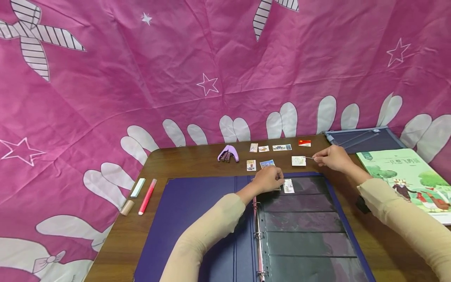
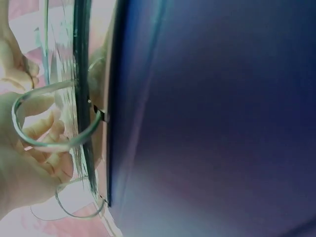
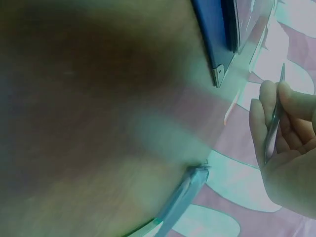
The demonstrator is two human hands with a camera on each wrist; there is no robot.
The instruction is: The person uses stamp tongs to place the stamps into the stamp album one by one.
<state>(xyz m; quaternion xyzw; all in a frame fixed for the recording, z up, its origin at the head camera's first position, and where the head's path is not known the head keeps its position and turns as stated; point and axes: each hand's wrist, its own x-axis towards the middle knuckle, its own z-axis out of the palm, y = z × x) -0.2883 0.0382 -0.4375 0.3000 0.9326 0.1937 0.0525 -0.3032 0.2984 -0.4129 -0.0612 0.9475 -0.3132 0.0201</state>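
Observation:
My right hand (image 1: 332, 158) pinches a slim metal pair of tweezers (image 3: 273, 126) between thumb and fingers. Their tip reaches the right edge of a pale stamp (image 1: 298, 161) lying on the table above the album. At the top of the album's black pocket page (image 1: 299, 225), my left hand (image 1: 267, 179) rests with loosely bent fingers. Beside its fingertips is a whitish stamp (image 1: 289, 186) at the top row; part of another stamp shows under the hand. A blue stamp (image 1: 267, 163) lies just beyond the left hand, with a small stamp (image 1: 251, 165) to its left.
Several stamps, one red (image 1: 304, 143), lie along the back. A purple hole punch (image 1: 228, 153) stands left of them. A pink marker (image 1: 147, 197) and a beige cylinder (image 1: 127, 207) lie left of the album cover (image 1: 197, 215). A green book (image 1: 405, 176) and a zip pouch (image 1: 366, 139) lie right.

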